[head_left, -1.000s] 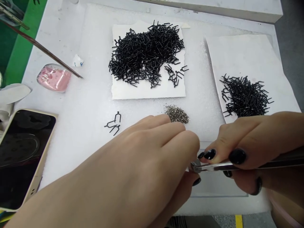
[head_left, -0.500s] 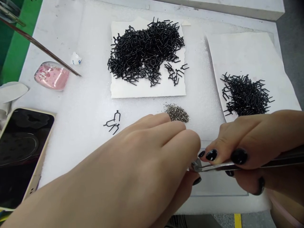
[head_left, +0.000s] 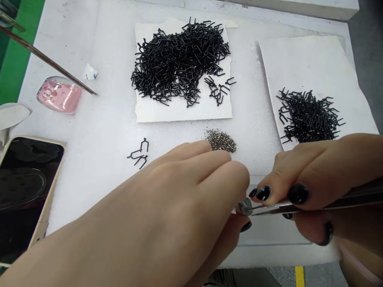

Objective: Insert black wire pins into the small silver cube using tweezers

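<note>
My left hand point(head_left: 176, 203) is closed, back up, pinching a small grey metal piece point(head_left: 246, 206) between thumb and fingers. Most of that piece is hidden, so its exact kind cannot be made out. From the right, my right hand point(head_left: 317, 171) grips metal tweezers point(head_left: 279, 209), their slightly parted tips pointing at the metal piece. Whether a tip touches it is hard to tell. Just beyond my left knuckles lies a heap of tiny shiny metal bits point(head_left: 223, 141). A few black forked pieces point(head_left: 144, 145) lie to the left of it.
A big pile of black forked pieces point(head_left: 179, 59) covers a white paper at the back. Another pile point(head_left: 311, 115) sits on the right-hand sheet. At left are a phone point(head_left: 26, 179), a pink glossy item point(head_left: 60, 95) and a thin brown rod point(head_left: 56, 65).
The whole view has shifted slightly, so things sit a bit further left. The tweezer tips look more spread than before at the metal piece. Both hands keep their grips.
</note>
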The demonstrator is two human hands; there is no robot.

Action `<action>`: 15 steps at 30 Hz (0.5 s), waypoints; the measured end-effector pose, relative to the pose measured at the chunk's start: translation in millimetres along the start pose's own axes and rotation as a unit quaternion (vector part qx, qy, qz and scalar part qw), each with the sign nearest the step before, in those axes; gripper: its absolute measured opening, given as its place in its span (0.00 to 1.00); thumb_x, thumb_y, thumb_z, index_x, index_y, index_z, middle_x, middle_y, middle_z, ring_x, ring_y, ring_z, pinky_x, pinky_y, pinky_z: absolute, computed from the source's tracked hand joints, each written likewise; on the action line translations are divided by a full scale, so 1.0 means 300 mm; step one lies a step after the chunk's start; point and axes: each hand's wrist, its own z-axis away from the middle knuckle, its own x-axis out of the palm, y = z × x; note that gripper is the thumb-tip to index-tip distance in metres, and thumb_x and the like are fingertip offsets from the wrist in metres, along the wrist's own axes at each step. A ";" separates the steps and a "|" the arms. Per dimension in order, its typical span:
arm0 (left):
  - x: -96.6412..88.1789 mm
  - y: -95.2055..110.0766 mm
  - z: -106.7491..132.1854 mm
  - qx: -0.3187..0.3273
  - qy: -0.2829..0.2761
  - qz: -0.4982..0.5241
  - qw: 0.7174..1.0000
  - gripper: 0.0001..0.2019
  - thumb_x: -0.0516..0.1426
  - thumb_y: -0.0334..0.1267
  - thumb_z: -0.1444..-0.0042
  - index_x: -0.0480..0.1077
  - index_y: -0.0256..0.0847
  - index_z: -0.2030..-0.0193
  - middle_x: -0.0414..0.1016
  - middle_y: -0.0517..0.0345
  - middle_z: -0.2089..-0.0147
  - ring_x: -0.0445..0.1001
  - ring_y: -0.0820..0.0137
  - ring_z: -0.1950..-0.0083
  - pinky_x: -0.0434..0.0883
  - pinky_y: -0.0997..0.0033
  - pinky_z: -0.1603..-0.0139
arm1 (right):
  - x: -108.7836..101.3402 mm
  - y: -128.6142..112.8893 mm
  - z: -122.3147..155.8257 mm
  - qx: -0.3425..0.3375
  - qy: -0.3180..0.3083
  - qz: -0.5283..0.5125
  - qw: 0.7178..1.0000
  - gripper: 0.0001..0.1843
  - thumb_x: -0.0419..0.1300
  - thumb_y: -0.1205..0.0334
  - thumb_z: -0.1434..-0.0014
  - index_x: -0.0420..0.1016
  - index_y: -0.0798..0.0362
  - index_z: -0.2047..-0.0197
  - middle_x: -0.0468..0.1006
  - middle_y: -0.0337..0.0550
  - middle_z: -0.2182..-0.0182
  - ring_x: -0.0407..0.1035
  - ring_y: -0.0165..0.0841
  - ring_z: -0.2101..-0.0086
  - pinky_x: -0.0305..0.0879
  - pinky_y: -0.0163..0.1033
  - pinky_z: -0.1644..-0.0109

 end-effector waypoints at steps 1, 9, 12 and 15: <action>0.000 0.000 -0.001 0.001 -0.001 -0.002 1.000 0.08 0.59 0.29 0.39 0.63 0.41 0.65 0.64 0.64 0.66 0.62 0.73 0.64 0.60 0.67 0.69 | -0.001 -0.001 -0.005 0.006 -0.003 -0.006 1.000 0.15 0.71 0.46 0.53 0.81 0.48 0.71 0.81 0.52 0.62 0.75 0.34 0.72 0.76 0.37 0.69; 0.010 0.001 -0.003 -0.014 0.017 -0.026 0.999 0.07 0.54 0.32 0.37 0.62 0.45 0.67 0.68 0.61 0.66 0.67 0.69 0.67 0.61 0.68 0.75 | -0.008 -0.004 -0.008 0.038 0.001 -0.012 0.999 0.12 0.70 0.48 0.51 0.81 0.47 0.69 0.82 0.49 0.63 0.76 0.34 0.72 0.76 0.37 0.69; 0.012 -0.001 -0.003 -0.012 0.020 -0.027 0.999 0.07 0.54 0.33 0.37 0.62 0.46 0.66 0.68 0.60 0.66 0.67 0.68 0.67 0.62 0.69 0.76 | 0.003 -0.011 -0.004 0.048 0.018 -0.010 0.999 0.12 0.69 0.48 0.49 0.81 0.47 0.68 0.82 0.49 0.63 0.76 0.32 0.72 0.74 0.35 0.69; 0.012 -0.005 -0.002 -0.014 0.018 -0.023 0.999 0.07 0.55 0.34 0.37 0.62 0.46 0.67 0.68 0.60 0.66 0.67 0.68 0.67 0.61 0.69 0.76 | 0.033 -0.005 -0.006 0.017 0.048 0.025 0.998 0.11 0.69 0.48 0.49 0.81 0.45 0.67 0.81 0.47 0.66 0.74 0.31 0.76 0.73 0.34 0.73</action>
